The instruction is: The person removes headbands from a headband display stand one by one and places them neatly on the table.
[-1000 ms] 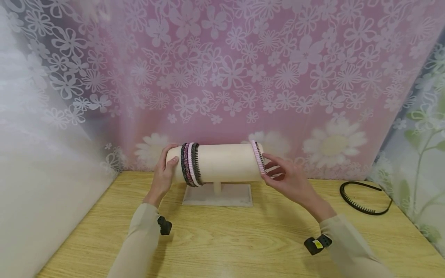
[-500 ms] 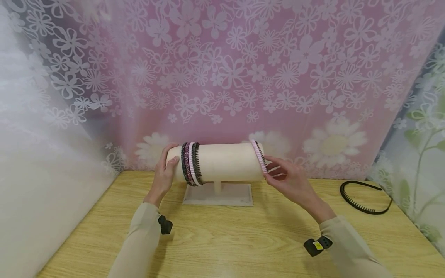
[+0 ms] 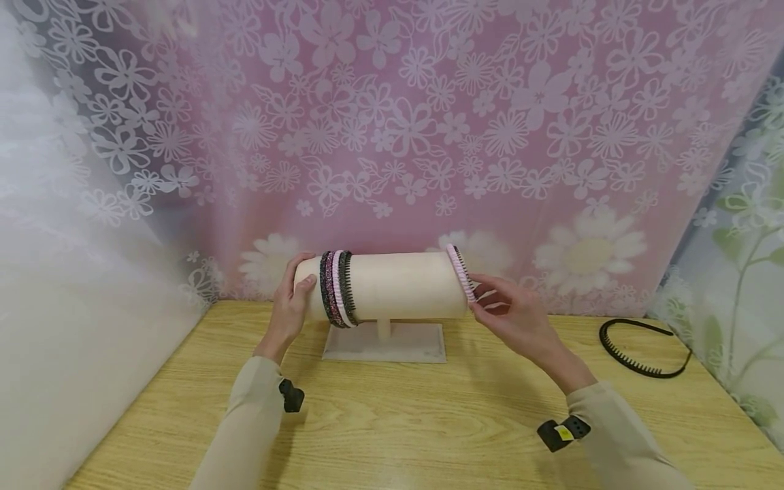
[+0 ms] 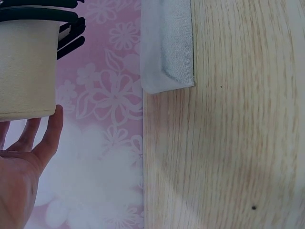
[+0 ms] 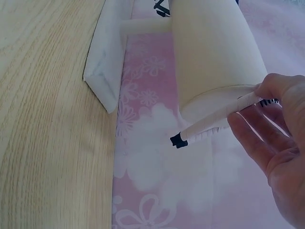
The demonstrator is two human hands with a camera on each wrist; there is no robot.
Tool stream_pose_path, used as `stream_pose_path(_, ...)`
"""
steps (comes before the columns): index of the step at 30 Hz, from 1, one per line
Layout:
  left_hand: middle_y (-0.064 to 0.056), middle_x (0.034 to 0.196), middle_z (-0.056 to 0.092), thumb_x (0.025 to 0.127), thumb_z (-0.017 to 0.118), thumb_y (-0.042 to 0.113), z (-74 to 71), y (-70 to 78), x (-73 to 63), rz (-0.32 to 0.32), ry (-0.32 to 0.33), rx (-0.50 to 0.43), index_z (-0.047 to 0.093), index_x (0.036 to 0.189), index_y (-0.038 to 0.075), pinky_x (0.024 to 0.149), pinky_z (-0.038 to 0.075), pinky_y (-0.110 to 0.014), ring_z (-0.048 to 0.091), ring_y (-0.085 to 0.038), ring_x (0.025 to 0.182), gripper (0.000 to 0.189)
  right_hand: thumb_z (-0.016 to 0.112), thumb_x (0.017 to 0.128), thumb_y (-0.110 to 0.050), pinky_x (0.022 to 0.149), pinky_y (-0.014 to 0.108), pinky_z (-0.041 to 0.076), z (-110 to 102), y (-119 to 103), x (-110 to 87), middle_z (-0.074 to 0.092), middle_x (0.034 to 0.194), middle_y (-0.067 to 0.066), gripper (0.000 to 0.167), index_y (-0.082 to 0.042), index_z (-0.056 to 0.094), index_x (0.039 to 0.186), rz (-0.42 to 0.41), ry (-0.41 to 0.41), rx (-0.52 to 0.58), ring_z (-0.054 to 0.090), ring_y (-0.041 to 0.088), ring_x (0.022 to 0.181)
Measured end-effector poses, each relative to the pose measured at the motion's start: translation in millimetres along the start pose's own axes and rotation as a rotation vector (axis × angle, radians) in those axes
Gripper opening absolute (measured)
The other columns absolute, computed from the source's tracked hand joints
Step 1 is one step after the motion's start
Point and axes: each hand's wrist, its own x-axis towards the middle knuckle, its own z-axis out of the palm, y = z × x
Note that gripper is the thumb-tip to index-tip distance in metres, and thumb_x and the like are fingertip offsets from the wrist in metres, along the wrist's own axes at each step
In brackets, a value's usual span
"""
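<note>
A cream cylinder display stand (image 3: 407, 286) lies level above the table on a short post. My left hand (image 3: 288, 306) grips its left end, thumb in front and fingers behind. Beside that hand, several headbands (image 3: 337, 289) in dark glitter, purple and pale pink ring the cylinder. At the right end, my right hand (image 3: 517, 316) pinches a pale pink toothed headband (image 3: 462, 272) between thumb and fingers. In the right wrist view this headband (image 5: 221, 113) slants across the cylinder's end face, and one dark tip shows.
A black toothed headband (image 3: 643, 349) lies on the wooden table (image 3: 392, 422) at the right. The stand's pale base (image 3: 416, 344) rests near the table's back edge. Floral curtains (image 3: 392, 136) hang behind and at both sides.
My right hand has drawn the pink headband slightly to the right, from around the cylinder's right end to its very edge. The left hand has kept its place.
</note>
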Motion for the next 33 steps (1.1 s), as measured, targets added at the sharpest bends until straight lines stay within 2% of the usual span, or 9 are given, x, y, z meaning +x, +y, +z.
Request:
stream_pose_path(4,-0.02,0.141,0.055,0.104,0.047,0.028,2.1,-21.2,6.5,0.018,0.013,-0.002,0.045,0.152,0.023,0.064,0.054,-0.038,0.059,-0.028,0.084,0.048,0.076,0.086,0.005,0.073,0.016,0.058,-3.6,1.5,-1.9,0.072,0.098,0.014,0.047,-0.002,0.066,0.131,-0.003,0.007,-0.012,0.074,0.025,0.083)
stream_pose_path(6,-0.016,0.143,0.055,0.104,0.047,0.03,2.5,-25.3,7.4,0.03,0.021,0.002,0.046,0.151,0.027,0.064,0.053,-0.039,0.059,-0.028,0.084,0.047,0.076,0.086,0.005,0.073,0.017,0.059,-6.0,2.9,-3.0,0.072,0.097,0.014,0.046,-0.001,0.066,0.131,-0.006,0.006,-0.013,0.074,0.023,0.083)
stream_pose_path(10,-0.01,0.143,0.056,0.104,0.048,0.034,3.1,-27.8,8.0,0.046,0.029,0.008,0.048,0.148,0.034,0.065,0.053,-0.039,0.06,-0.028,0.085,0.044,0.076,0.085,0.007,0.072,0.019,0.06,-11.6,5.5,-5.7,0.073,0.096,0.013,0.046,-0.002,0.067,0.129,-0.005,0.011,-0.029,0.073,0.018,0.082)
stream_pose_path(15,-0.012,0.139,0.058,0.104,0.048,0.036,3.4,-26.5,7.2,0.05,0.032,0.011,0.049,0.146,0.037,0.065,0.053,-0.04,0.06,-0.03,0.085,0.042,0.078,0.083,0.007,0.071,0.021,0.06,-18.8,9.0,-10.3,0.075,0.096,0.013,0.046,-0.003,0.068,0.127,-0.024,0.016,-0.07,0.074,0.018,0.081)
stream_pose_path(18,-0.012,0.138,0.058,0.104,0.048,0.036,3.5,-26.5,7.4,0.049,0.033,0.012,0.049,0.145,0.037,0.065,0.053,-0.04,0.06,-0.031,0.085,0.042,0.078,0.081,0.011,0.071,0.018,0.059,-22.3,12.7,-13.6,0.075,0.095,0.014,0.048,-0.002,0.068,0.126,-0.049,0.017,-0.075,0.073,0.014,0.081)
stream_pose_path(23,-0.012,0.14,0.057,0.104,0.048,0.034,3.6,-28.7,8.3,0.04,0.034,0.006,0.048,0.147,0.035,0.064,0.054,-0.039,0.06,-0.03,0.085,0.043,0.077,0.08,0.014,0.071,0.015,0.058,-27.5,16.5,-20.0,0.075,0.097,0.015,0.049,0.001,0.067,0.126,-0.053,0.014,-0.077,0.07,0.004,0.083)
stream_pose_path(27,-0.017,0.141,0.056,0.104,0.048,0.031,3.4,-28.3,8.4,0.026,0.028,-0.008,0.047,0.149,0.029,0.064,0.054,-0.04,0.06,-0.029,0.085,0.046,0.077,0.08,0.013,0.07,0.013,0.057,-31.6,17.7,-25.8,0.075,0.097,0.016,0.048,0.001,0.068,0.126,-0.027,0.016,-0.108,0.069,0.0,0.082)
stream_pose_path(30,-0.021,0.141,0.055,0.104,0.047,0.028,2.6,-21.7,7.0,0.02,0.018,-0.01,0.046,0.151,0.022,0.064,0.054,-0.039,0.06,-0.028,0.084,0.048,0.078,0.08,0.012,0.07,0.01,0.055,-33.7,19.8,-30.1,0.075,0.096,0.015,0.048,0.001,0.068,0.125,-0.015,0.024,-0.124,0.069,0.001,0.081)
stream_pose_path(33,-0.022,0.14,0.055,0.103,0.047,0.025,0.7,-7.4,2.9,0.024,0.009,-0.003,0.046,0.15,0.016,0.064,0.054,-0.037,0.059,-0.026,0.084,0.048,0.078,0.079,0.013,0.07,0.008,0.054,-35.2,23.0,-34.5,0.075,0.095,0.014,0.048,0.0,0.069,0.124,-0.011,0.035,-0.134,0.068,0.0,0.081)
